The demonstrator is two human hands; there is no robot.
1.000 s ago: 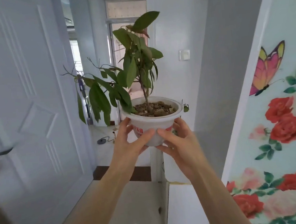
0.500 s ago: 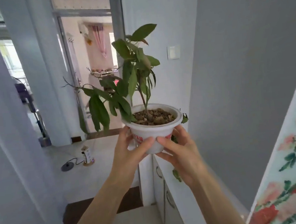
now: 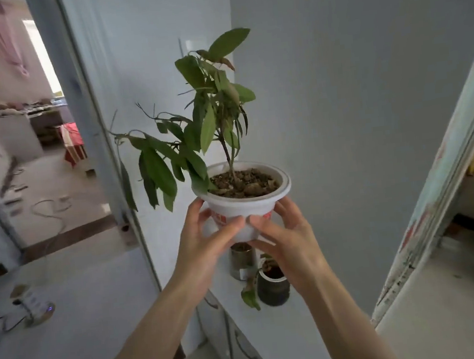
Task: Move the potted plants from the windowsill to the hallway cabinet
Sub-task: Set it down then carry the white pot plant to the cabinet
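Left hand (image 3: 204,241) and right hand (image 3: 287,237) clasp the white potted plant (image 3: 243,205) from both sides, held upright. On the hallway cabinet (image 3: 278,330) at 6 o'clock below stand a dark pot (image 3: 273,288) and a metal tin (image 3: 241,262).

White pot (image 3: 243,208), red print on side, upright in your two hands, raised above white hallway cabinet (image 3: 236,293). Brown pebbly soil to rim; thin stem, long green leaves (image 3: 209,123) drooping left. On cabinet top below: dark pot (image 3: 273,288) with small wilted plant, metal tin (image 3: 241,262) just behind.
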